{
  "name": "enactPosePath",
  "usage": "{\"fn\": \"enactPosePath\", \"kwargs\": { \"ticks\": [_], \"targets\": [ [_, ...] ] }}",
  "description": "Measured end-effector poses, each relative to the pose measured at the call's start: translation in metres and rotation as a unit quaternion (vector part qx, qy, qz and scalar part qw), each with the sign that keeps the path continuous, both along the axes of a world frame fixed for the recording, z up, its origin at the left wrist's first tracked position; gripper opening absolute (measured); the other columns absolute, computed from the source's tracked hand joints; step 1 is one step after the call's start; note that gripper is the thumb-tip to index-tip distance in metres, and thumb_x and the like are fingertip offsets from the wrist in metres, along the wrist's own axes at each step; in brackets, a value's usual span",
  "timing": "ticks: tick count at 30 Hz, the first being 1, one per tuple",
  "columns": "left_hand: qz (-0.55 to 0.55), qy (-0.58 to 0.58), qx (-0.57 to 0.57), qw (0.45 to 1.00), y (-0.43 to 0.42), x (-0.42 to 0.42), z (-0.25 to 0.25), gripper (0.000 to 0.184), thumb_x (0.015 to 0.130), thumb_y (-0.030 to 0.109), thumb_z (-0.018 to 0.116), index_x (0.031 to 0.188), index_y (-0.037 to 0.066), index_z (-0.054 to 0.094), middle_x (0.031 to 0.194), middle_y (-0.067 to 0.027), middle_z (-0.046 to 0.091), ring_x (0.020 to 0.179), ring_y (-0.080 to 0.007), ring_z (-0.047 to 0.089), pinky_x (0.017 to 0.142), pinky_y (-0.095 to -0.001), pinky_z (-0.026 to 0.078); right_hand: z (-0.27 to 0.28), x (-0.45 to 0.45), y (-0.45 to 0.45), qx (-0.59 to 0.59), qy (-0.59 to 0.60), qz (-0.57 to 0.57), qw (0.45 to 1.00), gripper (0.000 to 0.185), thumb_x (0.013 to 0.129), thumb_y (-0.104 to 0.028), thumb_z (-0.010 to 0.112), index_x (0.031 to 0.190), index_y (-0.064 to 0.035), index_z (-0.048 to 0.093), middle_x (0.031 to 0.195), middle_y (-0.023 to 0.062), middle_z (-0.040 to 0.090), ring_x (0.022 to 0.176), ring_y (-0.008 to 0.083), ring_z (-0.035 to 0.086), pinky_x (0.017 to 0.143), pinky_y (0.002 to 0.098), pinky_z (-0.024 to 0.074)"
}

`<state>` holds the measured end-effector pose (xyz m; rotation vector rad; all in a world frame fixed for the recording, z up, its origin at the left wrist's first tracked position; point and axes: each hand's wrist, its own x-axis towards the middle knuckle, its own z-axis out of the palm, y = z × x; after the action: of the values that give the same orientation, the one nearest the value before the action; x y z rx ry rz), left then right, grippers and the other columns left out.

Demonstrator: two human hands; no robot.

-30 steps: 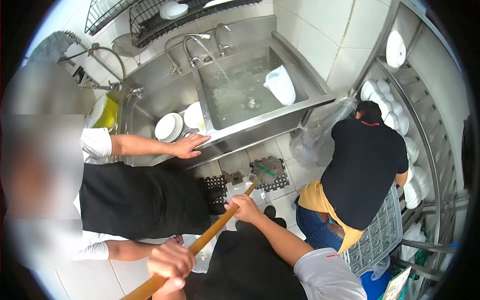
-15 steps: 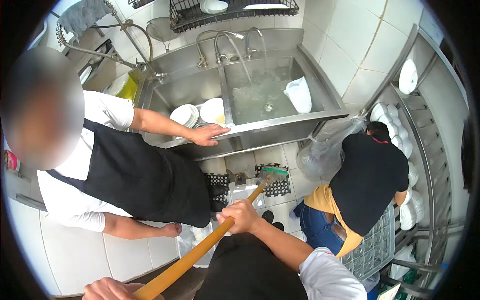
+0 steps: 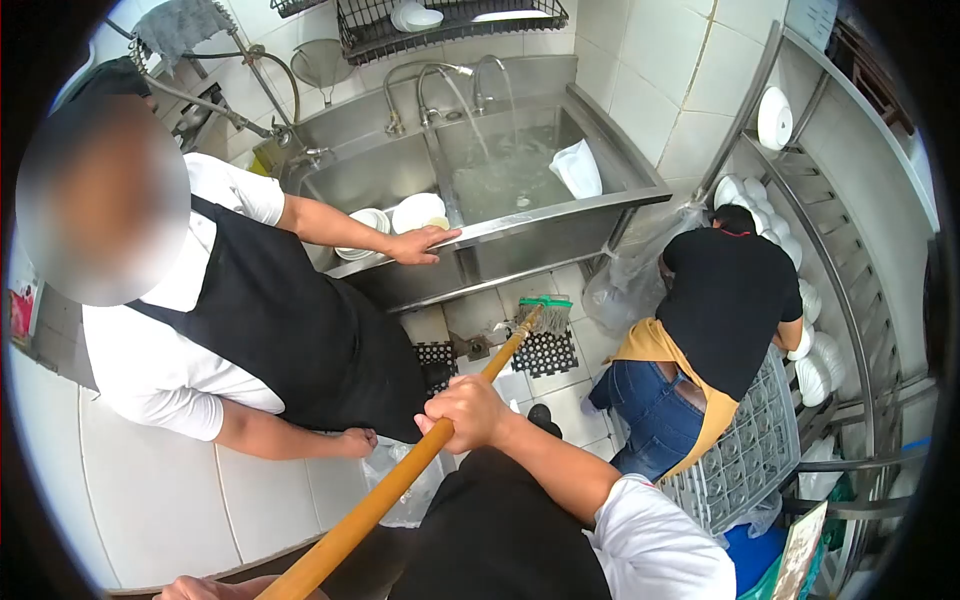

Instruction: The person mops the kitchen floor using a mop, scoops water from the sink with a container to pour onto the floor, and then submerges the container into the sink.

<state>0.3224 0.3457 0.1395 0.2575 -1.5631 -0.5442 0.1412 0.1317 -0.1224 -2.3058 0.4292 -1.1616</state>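
A broom with a long yellow-brown handle runs diagonally from the lower left up to the floor by the sink. Its green head with greyish bristles is at floor level, near a black perforated mat. Around the middle of the handle, my right hand is closed, with the fingers wrapped over it. My left hand is by the handle's near end at the bottom edge, mostly cut off by the frame but appearing closed on it.
Ahead is a double steel sink with water running and plates inside. At left, a person in a black apron rests a hand on its rim. Another person bends at right beside a glass rack and shelves.
The view has shifted slightly. The broom's head sits a little farther up in view, its bristles showing more clearly. Both hands keep their places on the handle.
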Motion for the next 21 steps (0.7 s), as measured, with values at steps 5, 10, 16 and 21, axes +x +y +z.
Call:
{"fn": "enactPosePath", "kwargs": {
  "ticks": [5, 10, 16, 21],
  "targets": [
    [-0.009, -0.038, 0.032, 0.999, 0.023, 0.017, -0.017, 0.033, 0.096, 0.029, 0.063, 0.066, 0.015, 0.061, 0.052, 0.0001, 0.055, 0.045, -0.0117, 0.055, 0.060, -0.0334, 0.060, -0.021, 0.006, 0.025, 0.009, -0.012, -0.008, 1.000, 0.037, 0.081, -0.022, 0.071, 0.053, -0.0135, 0.048, 0.048, 0.0051, 0.052, 0.045, 0.0279, 0.055, 0.048, 0.0379, 0.0433],
    [0.008, -0.011, 0.083, 0.996, -0.009, 0.003, -0.072, 0.035, 0.095, 0.026, 0.063, 0.065, 0.011, 0.054, 0.054, -0.0031, 0.057, 0.047, -0.0147, 0.058, 0.054, -0.0323, 0.057, -0.091, 0.004, 0.017, 0.063, 0.005, -0.028, 0.998, 0.040, 0.082, -0.018, 0.070, 0.053, -0.0093, 0.044, 0.050, 0.0088, 0.050, 0.049, 0.0331, 0.055, 0.050, 0.0435, 0.0442],
    [0.048, 0.009, 0.164, 0.985, -0.059, -0.037, -0.110, 0.046, 0.096, 0.025, 0.065, 0.058, 0.010, 0.045, 0.047, -0.0027, 0.052, 0.039, -0.0151, 0.053, 0.046, -0.0306, 0.053, -0.151, -0.011, -0.005, 0.133, 0.109, -0.054, 0.984, 0.032, 0.085, -0.027, 0.066, 0.060, -0.0098, 0.056, 0.061, 0.0109, 0.062, 0.062, 0.0376, 0.063, 0.058, 0.0488, 0.0509],
    [0.021, -0.004, 0.111, 0.994, -0.085, -0.040, -0.070, 0.046, 0.098, 0.027, 0.063, 0.058, 0.012, 0.045, 0.049, -0.0014, 0.054, 0.039, -0.0123, 0.054, 0.047, -0.0283, 0.054, -0.112, -0.015, -0.020, 0.142, 0.103, -0.037, 0.984, 0.034, 0.086, -0.028, 0.066, 0.060, -0.0094, 0.056, 0.061, 0.0122, 0.062, 0.063, 0.0380, 0.063, 0.056, 0.0494, 0.0484]
  ]
}}
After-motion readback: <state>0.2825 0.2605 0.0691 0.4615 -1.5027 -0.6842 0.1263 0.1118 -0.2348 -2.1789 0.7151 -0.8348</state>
